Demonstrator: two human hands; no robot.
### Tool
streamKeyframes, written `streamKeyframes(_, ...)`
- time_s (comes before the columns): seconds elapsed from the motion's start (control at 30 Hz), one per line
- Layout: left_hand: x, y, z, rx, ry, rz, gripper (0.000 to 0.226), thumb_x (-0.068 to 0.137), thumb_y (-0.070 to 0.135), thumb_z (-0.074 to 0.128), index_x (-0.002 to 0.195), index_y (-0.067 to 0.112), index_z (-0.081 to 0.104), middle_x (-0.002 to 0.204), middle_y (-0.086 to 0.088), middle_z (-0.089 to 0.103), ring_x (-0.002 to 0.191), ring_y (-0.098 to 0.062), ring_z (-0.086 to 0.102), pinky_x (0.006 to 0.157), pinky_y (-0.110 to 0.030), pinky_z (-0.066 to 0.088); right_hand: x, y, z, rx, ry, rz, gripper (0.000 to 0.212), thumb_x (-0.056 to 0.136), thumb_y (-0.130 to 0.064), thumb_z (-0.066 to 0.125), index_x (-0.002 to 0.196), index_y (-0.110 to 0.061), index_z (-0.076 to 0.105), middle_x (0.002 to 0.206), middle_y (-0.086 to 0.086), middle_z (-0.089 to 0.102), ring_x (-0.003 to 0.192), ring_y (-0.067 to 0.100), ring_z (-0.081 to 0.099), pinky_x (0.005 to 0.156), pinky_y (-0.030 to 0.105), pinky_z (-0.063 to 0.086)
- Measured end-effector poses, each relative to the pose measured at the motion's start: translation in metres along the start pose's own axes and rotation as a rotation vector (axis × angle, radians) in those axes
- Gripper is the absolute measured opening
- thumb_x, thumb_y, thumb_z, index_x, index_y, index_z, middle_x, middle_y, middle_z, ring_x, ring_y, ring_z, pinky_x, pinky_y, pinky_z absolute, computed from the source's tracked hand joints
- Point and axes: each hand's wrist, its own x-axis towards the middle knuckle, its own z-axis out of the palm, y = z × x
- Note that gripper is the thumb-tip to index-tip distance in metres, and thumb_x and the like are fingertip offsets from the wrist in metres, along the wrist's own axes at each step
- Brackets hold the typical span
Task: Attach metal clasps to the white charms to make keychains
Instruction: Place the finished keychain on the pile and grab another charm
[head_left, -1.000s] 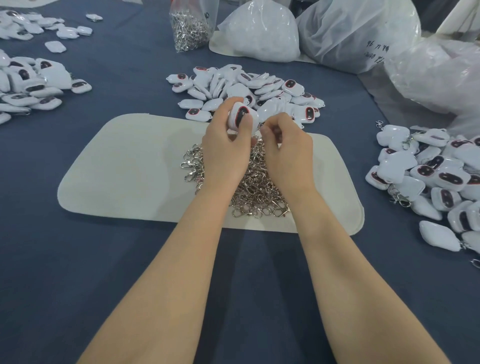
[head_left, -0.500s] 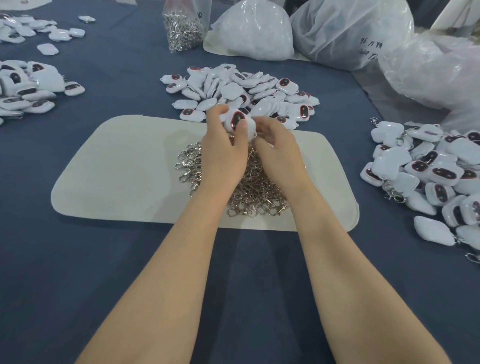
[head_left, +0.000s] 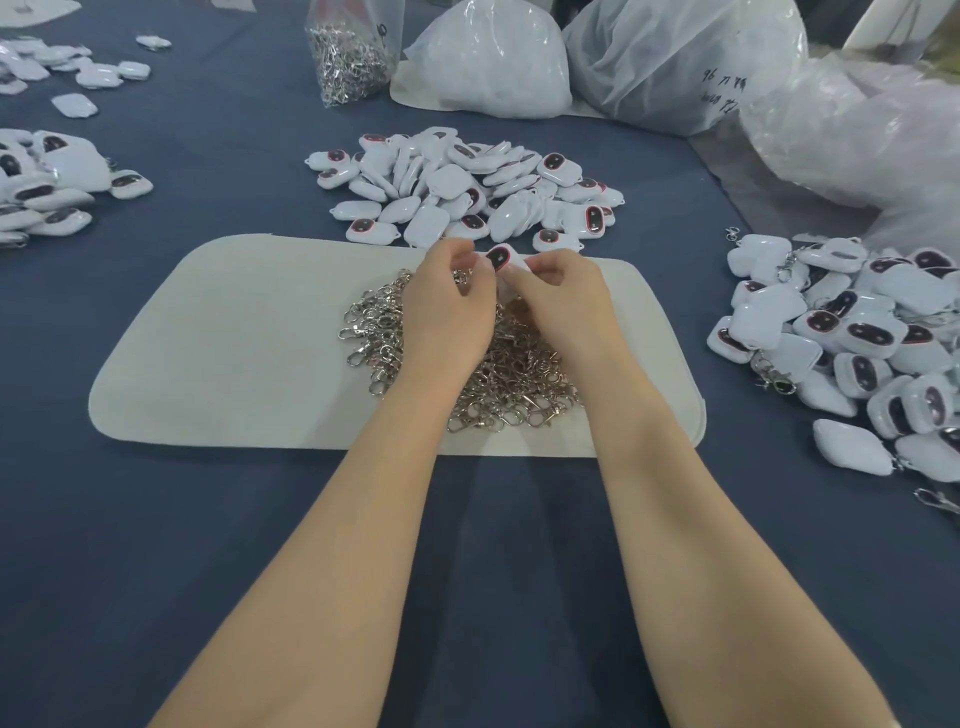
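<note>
A cream mat (head_left: 234, 364) lies on the dark blue surface (head_left: 156, 545). Bulging plastic bags (head_left: 675, 62) crowd its far right side, one bearing handwriting.

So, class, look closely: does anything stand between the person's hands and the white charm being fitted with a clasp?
Nothing visible does. The left hand and right hand both pinch the small white charm with a dark oval above the pile of silver metal clasps.

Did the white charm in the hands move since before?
Yes: the held charm sank slightly toward the person, from over the charm pile to the far edge of the mat.
</note>
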Motion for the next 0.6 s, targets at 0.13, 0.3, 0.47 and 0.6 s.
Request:
streamKeyframes(0.13,-0.004,0.010,0.012,-0.020,-0.026,0.024,0.027,0.096,0.019,0.049,0.120,0.015,0.059,0.104,0.012,0.056,0.079,0.011,0.049,0.066,-0.002,0.037,0.003,-0.002,-0.010,0.050,0.120,0.021,0.013,0.086,-0.026,0.063,0.097,-0.024,0.057,0.085,-0.002,0.065,0.068,0.011,0.061,0.059,0.026,0.050)
streamKeyframes(0.3,-0.016,0.040,0.048,-0.077,-0.140,0.062,0.027,0.096,0.017,0.047,0.119,0.011,0.059,0.115,0.000,0.062,0.091,-0.007,0.059,0.083,-0.019,0.046,0.004,-0.003,-0.036,0.039,0.308,0.009,0.010,0.089,-0.019,0.054,0.085,-0.027,0.057,0.093,0.001,0.069,0.084,0.019,0.065,0.076,0.034,0.052)
streamKeyframes(0.47,-0.025,0.066,0.098,-0.169,-0.232,0.021,0.025,0.096,0.019,0.049,0.114,0.009,0.063,0.113,0.000,0.065,0.093,-0.005,0.055,0.079,-0.012,0.038,-0.002,0.006,-0.078,0.014,0.564,-0.013,0.004,0.092,-0.023,0.054,0.090,-0.023,0.057,0.088,-0.005,0.067,0.083,0.012,0.063,0.077,0.020,0.047)
streamKeyframes(0.6,-0.039,0.085,0.141,-0.284,-0.402,-0.024,0.026,0.097,0.024,0.046,0.092,0.014,0.070,0.088,0.003,0.068,0.085,-0.010,0.062,0.075,-0.022,0.046,-0.007,0.019,-0.116,0.057,0.714,0.014,0.022,0.093,-0.015,0.050,0.113,-0.013,0.059,0.109,0.003,0.065,0.101,0.016,0.061,0.088,0.027,0.047)
